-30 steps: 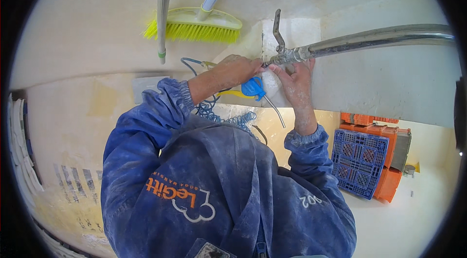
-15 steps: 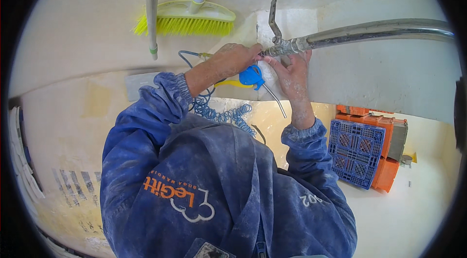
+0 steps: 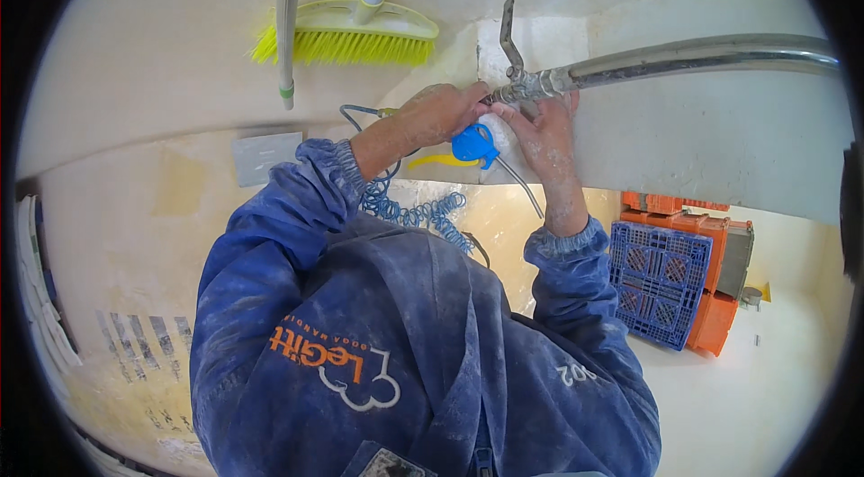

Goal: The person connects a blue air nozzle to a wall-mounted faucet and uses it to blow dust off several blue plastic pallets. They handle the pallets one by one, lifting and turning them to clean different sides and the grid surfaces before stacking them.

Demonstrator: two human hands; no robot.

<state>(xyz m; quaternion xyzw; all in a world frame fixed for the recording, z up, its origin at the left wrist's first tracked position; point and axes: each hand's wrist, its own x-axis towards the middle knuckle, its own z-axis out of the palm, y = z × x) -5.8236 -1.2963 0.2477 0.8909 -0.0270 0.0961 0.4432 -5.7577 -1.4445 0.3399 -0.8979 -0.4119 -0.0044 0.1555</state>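
A metal pipe [image 3: 693,61] ends in a ball valve [image 3: 522,85] with a bent lever handle [image 3: 508,38]. My left hand [image 3: 441,112] is closed, its fingertips pinching at a small dark fitting on the valve's open end. From the other side my right hand [image 3: 546,139] grips the valve end, thumb at the same fitting and fingers behind the valve. Just below my left hand hangs a blue and yellow air blow gun [image 3: 472,144] with a thin metal nozzle. A coiled blue air hose [image 3: 414,209] hangs below, and a yellowish hose connector [image 3: 387,112] shows behind my left wrist.
A yellow-bristled broom [image 3: 364,31] and another pole [image 3: 289,18] stand against the wall ahead. To the right, a blue plastic pallet [image 3: 660,283] leans on stacked orange crates [image 3: 715,319]. A grey plate [image 3: 261,157] lies left of my left forearm.
Both hands stay at the valve's end. The blow gun has swung slightly to the right and its nozzle tip with it. My left forearm has shifted slightly right.
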